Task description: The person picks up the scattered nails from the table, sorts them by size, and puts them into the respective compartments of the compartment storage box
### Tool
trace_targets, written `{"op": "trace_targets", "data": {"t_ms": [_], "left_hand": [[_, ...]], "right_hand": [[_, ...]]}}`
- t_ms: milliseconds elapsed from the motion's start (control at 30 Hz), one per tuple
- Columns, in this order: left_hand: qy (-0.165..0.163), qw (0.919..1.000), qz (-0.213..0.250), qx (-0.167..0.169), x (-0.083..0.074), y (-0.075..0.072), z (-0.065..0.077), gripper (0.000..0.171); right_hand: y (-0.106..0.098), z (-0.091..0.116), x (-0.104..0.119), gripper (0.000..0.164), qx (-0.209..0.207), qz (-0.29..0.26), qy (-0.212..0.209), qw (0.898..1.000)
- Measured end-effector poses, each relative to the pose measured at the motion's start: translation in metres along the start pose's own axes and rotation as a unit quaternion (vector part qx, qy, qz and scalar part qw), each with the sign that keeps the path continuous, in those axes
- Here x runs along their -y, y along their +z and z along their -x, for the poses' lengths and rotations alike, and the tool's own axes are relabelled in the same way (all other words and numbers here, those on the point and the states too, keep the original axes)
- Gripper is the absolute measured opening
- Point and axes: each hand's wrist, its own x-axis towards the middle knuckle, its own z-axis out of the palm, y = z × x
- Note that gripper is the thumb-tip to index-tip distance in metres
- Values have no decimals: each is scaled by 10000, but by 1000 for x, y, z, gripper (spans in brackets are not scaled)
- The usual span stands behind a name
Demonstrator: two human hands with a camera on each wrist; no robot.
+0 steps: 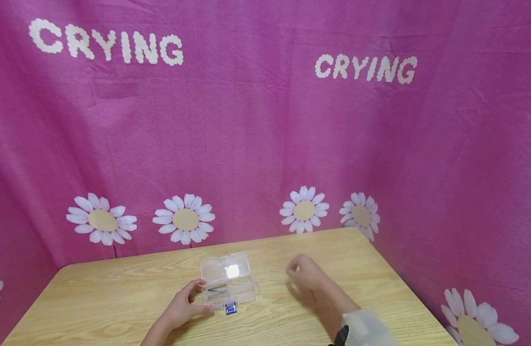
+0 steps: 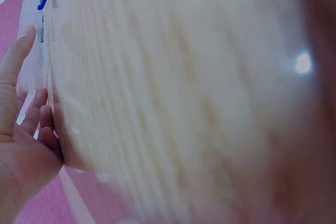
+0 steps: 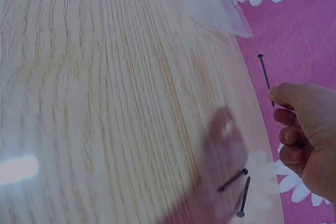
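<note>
A clear plastic compartment box point(image 1: 241, 295) stands on the table with its lid point(image 1: 213, 270) raised at the back. Several dark nails point(image 1: 217, 290) lie in its left compartment, and a blue latch point(image 1: 231, 308) shows at the front. My left hand point(image 1: 183, 305) grips the box's left side, thumb at the front corner and fingers farther back. To the right of the box, above the table, my right hand point(image 1: 306, 273) pinches a nail point(image 3: 264, 72) near its pointed end, its head pointing away from the fingers. Two more nails point(image 3: 243, 198) lie on the table in the right wrist view.
The wooden table point(image 1: 118, 298) has its back edge close to a pink curtain point(image 1: 248, 144) printed with white daisies and lettering. The curtain also runs along the right side. A shadow of the right hand falls on the tabletop.
</note>
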Motion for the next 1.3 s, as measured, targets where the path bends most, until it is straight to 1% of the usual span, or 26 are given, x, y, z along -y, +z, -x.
{"op": "trace_targets", "data": {"t_ms": [267,467,667,900,967,1167,1300], "left_hand": [[-48,10000,16,-44,1,2,-2,67],[-27,10000,58,-6,2,1,-2,67],[-4,10000,19,-11,3,0,-1,66],[-30,10000,13,-10,1,0,-1,64],[-4,10000,11,4,2,0,-1,64],[8,10000,51,4,3,0,-2,64],[25,10000,16,6,5,1,-3,65]], "right_hand": [[7,-5,3,8,82,57,-112,9999],[11,-9,12,10,149,63,-134,9998],[15,-14,22,13,338,-75,3,9994],[19,-21,29,10,354,77,-187,9992],[21,-22,31,10,412,49,-164,9990],[24,-24,39,11,545,-99,-298,9980],[29,-25,42,12,641,-15,-338,9974]]}}
